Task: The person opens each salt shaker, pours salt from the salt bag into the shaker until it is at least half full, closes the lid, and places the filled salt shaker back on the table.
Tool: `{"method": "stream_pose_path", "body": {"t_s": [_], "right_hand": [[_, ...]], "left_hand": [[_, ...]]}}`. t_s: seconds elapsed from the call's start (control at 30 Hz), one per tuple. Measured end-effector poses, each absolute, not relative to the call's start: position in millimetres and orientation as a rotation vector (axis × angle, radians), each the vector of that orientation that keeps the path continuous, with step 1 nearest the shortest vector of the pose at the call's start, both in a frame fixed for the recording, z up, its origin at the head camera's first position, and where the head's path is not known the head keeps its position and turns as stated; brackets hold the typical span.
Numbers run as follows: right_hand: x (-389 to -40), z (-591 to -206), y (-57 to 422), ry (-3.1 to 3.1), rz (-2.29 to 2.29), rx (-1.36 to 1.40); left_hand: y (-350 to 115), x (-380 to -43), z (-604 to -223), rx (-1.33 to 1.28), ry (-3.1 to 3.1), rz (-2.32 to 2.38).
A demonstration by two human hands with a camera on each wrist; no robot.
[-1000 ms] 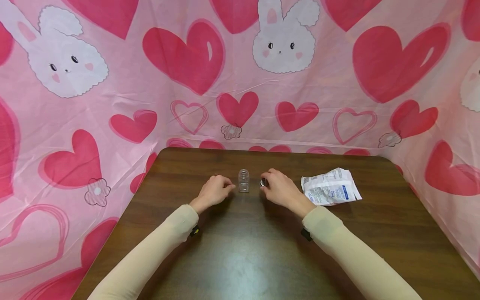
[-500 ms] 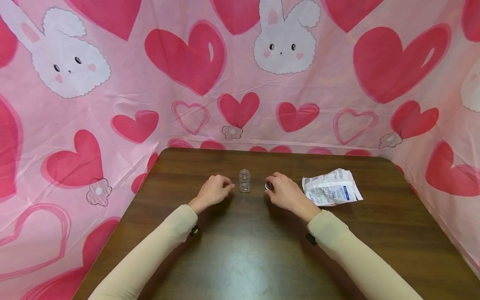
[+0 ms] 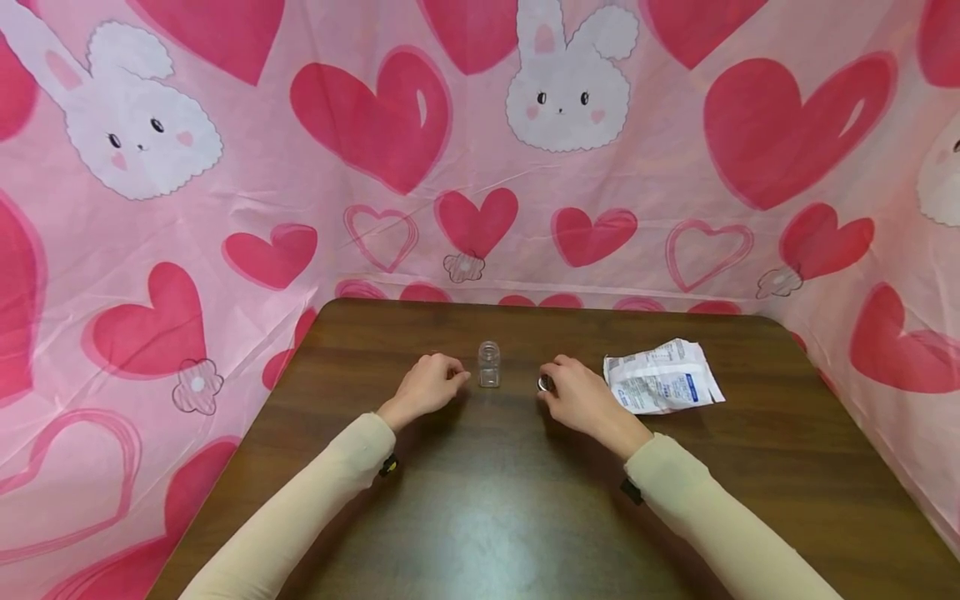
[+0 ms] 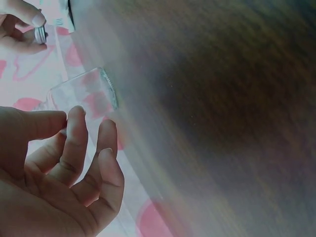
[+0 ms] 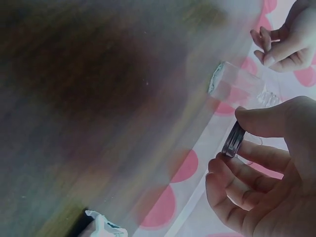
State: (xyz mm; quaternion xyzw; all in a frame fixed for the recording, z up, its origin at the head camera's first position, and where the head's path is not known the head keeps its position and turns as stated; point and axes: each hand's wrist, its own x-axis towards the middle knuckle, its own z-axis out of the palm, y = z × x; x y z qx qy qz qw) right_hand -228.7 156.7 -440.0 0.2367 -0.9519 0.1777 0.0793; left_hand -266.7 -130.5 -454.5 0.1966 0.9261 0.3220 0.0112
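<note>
A small clear jar [image 3: 489, 372] with a threaded neck stands upright and uncapped on the table. Just left of it is my left hand [image 3: 426, 387], apart from the glass, its fingers loosely bent with nothing held. In the left wrist view the jar [image 4: 81, 91] shows beyond the thumb and index fingertips. To the jar's right, my right hand [image 3: 587, 402] pinches a silver screw lid [image 5: 233, 140] on edge between thumb and fingertips. Ridges on the lid's side show in the right wrist view.
A crumpled white packet [image 3: 663, 379] with blue print lies right of my right hand on the brown wooden table [image 3: 480, 517]. Behind and beside the table hangs a pink cloth [image 3: 465, 150] with hearts and rabbits.
My right hand has drawn back to the right and slightly nearer me with the lid, away from the jar. The left hand and the jar have stayed put.
</note>
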Motion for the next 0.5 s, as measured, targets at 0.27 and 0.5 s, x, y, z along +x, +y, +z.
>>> {"method": "stream_pose_path", "body": {"t_s": [0.27,0.5], "right_hand": [[-220,-446,166,-2.807,0.521,0.73],[-218,-449,174,-2.825,0.518,0.707]], "left_hand": [[-131,-267,-454,0.625,2.899,1.005],[-129,-267,-454,0.624,2.916,0.994]]}}
